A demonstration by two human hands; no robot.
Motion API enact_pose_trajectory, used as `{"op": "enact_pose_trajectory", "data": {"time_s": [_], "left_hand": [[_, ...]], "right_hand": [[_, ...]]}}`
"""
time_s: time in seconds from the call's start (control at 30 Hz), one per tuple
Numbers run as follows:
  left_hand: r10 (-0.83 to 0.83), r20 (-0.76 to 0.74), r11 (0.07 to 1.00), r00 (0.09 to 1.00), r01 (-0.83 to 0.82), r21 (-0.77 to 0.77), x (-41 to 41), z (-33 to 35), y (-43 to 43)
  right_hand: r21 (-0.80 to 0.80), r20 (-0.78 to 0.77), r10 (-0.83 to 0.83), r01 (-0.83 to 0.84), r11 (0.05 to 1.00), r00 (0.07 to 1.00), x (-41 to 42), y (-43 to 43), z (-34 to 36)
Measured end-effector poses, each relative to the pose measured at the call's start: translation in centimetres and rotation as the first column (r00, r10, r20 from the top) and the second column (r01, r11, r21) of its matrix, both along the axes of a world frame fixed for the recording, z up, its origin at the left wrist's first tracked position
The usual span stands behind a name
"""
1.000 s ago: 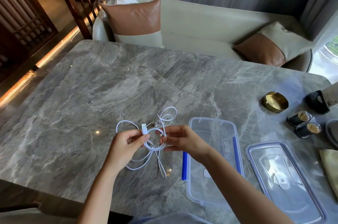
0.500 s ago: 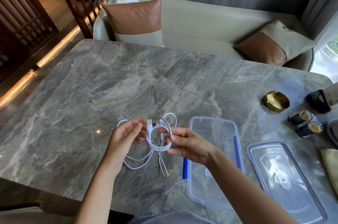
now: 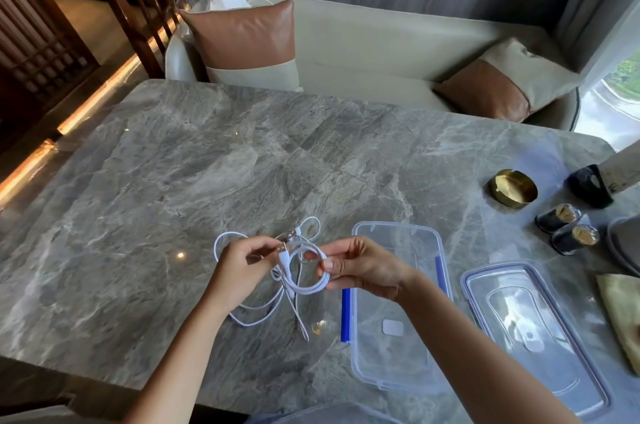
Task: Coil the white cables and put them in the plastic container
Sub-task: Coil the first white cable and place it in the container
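Here, both hands worked low over the grey marble surface (image 3: 173, 198), close to its near edge. The right grip (image 3: 360, 268) pinched a small white cable coil (image 3: 311, 285) at its right side, thumb on top and fingers curled beneath, holding the coil just above the stone. The left grip (image 3: 242, 268) had its fingers curled and pinched the cable end by the USB plug (image 3: 283, 252), at the coil's upper left. Below and behind the hands, loose white cable loops (image 3: 256, 321) lay spread on the surface, one strand trailing toward the near edge. The clear plastic container (image 3: 394, 223) stood open just right of the coil, with the right wrist over its left wall. A blue latch (image 3: 345, 314) hung on its left side and a small white label (image 3: 393, 326) showed on its floor; no cable lay inside. Its clear lid (image 3: 533, 337) lay flat beside it, further right. Farther back on the right sat a brass dish (image 3: 512, 188) and two small dark jars (image 3: 557, 217). Beyond the surface, a pale bench seat (image 3: 363, 43) carried two tan-and-cream cushions (image 3: 242, 43).
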State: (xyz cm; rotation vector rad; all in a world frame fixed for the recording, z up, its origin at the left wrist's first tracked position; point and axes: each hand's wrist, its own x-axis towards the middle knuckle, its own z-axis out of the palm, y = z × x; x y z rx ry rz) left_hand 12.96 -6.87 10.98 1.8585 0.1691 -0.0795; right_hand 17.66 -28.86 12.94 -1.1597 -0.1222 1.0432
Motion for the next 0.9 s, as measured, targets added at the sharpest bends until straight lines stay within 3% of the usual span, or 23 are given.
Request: {"op": "enact_pose_trajectory", "data": {"time_s": [0.27,0.6,0.9], "left_hand": [[-0.001,-0.06,0.993,0.998,-0.006,-0.115,-1.4,0.2,0.4],[0.028,-0.193,0.865,0.981,-0.121,-0.488,-2.4,0.9,-0.1],[0.099,-0.259,0.807,0.961,-0.229,-0.544,-2.4,0.8,-1.9]], "right_hand": [[-0.046,0.085,-0.149,0.154,0.987,0.985,-0.3,1.1,-1.1],[-0.047,0.088,-0.254,0.259,0.965,0.963,-0.7,2.4,-0.9],[-0.022,0.043,-0.343,0.344,0.939,0.938,-1.2,3.0,-1.1]]}}
